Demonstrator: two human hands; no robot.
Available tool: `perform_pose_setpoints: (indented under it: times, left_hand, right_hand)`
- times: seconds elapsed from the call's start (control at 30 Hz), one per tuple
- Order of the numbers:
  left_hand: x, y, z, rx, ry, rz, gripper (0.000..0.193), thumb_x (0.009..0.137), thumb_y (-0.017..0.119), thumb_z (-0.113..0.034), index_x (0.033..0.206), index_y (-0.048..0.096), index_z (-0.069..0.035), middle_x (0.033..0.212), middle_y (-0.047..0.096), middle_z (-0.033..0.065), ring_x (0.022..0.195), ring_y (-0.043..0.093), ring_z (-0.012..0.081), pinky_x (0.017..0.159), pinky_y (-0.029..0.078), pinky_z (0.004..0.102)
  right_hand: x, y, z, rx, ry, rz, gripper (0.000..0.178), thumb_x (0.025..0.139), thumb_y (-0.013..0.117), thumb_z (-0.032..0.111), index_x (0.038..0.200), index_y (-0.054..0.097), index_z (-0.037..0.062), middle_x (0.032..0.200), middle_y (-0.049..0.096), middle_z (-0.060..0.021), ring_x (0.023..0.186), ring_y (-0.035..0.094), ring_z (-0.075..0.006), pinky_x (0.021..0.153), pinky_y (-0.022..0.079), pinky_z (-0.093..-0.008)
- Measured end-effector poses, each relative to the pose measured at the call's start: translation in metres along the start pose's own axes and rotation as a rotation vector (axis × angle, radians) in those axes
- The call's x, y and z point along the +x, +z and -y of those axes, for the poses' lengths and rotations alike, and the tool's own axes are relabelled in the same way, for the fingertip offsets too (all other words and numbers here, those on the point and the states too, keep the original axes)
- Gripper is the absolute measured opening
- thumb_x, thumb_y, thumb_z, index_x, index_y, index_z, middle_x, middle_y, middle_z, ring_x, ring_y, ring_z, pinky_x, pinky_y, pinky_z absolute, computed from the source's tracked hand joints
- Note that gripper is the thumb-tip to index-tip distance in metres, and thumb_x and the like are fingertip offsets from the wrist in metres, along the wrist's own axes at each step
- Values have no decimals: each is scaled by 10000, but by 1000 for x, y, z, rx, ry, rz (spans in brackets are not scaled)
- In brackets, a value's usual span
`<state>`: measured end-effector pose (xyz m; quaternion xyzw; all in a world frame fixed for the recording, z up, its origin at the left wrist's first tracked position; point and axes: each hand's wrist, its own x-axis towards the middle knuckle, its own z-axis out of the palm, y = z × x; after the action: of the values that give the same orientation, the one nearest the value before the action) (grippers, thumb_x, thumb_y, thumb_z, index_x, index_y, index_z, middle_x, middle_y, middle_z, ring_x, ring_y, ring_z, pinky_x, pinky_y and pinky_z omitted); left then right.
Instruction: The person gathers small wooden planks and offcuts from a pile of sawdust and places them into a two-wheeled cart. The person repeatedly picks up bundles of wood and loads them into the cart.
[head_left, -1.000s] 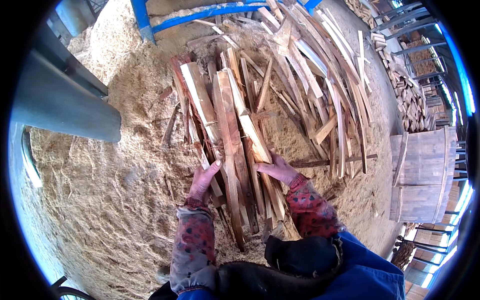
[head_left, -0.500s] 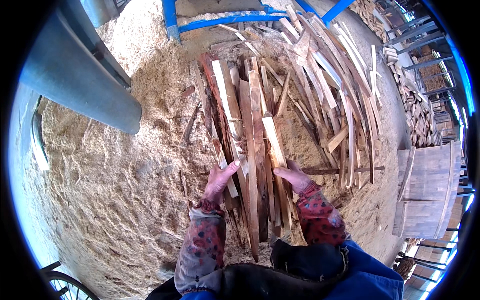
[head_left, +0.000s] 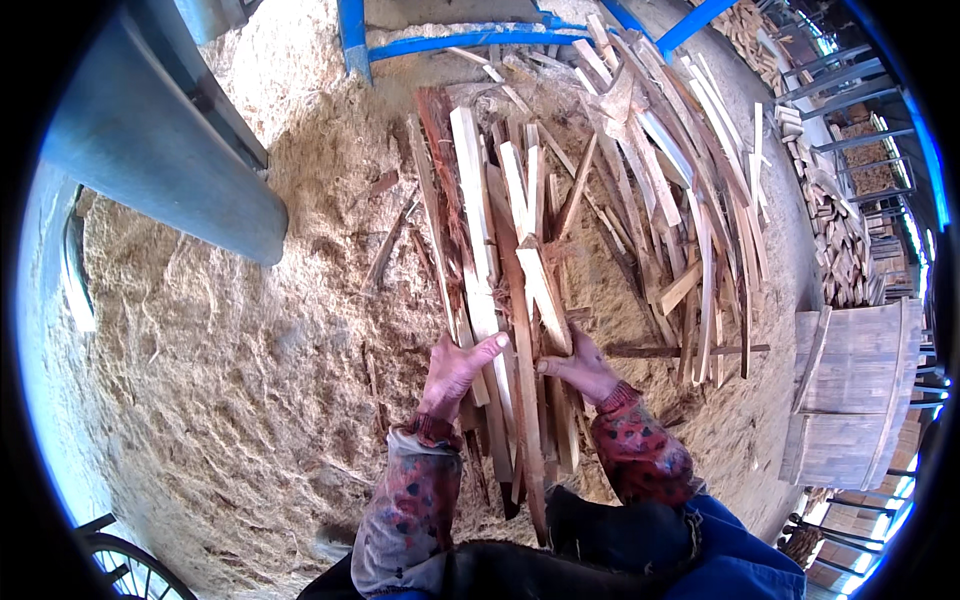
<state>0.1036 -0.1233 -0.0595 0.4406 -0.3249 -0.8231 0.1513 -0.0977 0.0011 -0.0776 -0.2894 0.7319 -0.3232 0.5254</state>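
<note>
- Pressing in from the left, the left hand (head_left: 455,378) is closed on the edge of a loose bundle of wood strips (head_left: 484,300), its thumb laid over the top; its other fingers are mostly hidden.
- Opposite it, the right hand (head_left: 587,370) grips the bundle's right flank, thumb pointing inward beside a short, pale, squared piece (head_left: 543,298); its fingertips are out of sight.
- The bundle lies lengthwise between both hands, on pale sawdust (head_left: 270,350), its near ends close to the person's dark apron (head_left: 610,530).
- Its strips are uneven: some pale and squared, others reddish-brown and rough.
- To the right spreads a second heap of long slats (head_left: 700,220), with a dark stick (head_left: 690,351) lying crosswise at its near end.
- Beyond both stands a blue metal frame (head_left: 470,42).
- A large grey metal part (head_left: 170,150) juts in at upper left; a spoked wheel (head_left: 135,572) shows at lower left.
- Far right sits a wooden box (head_left: 855,390), below stacked wood (head_left: 840,245).
</note>
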Motion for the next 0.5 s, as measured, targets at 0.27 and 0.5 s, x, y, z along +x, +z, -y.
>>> perform_pose_setpoints:
  times: [0.27,0.5]
  left_hand:
    - [-19,1,-14,-85,14,217,1090,721,704,-570,1428,93,-9,1423,396,23,1387,185,132,1155,-40,446]
    - [-42,-12,-32,155,-14,283,1042,759,610,-654,1456,83,-87,1497,272,-8,1399,129,107,1161,-1,451]
  right_hand:
    - [-37,2,50,63,54,24,1329,613,802,563,1387,-3,-157,1423,231,-316,1354,237,-356,1114,228,-396]
    - [-65,15,100,33,61,42,1280,634,780,576,1375,55,-176,1410,271,-312,1347,258,-360,1110,231,-391]
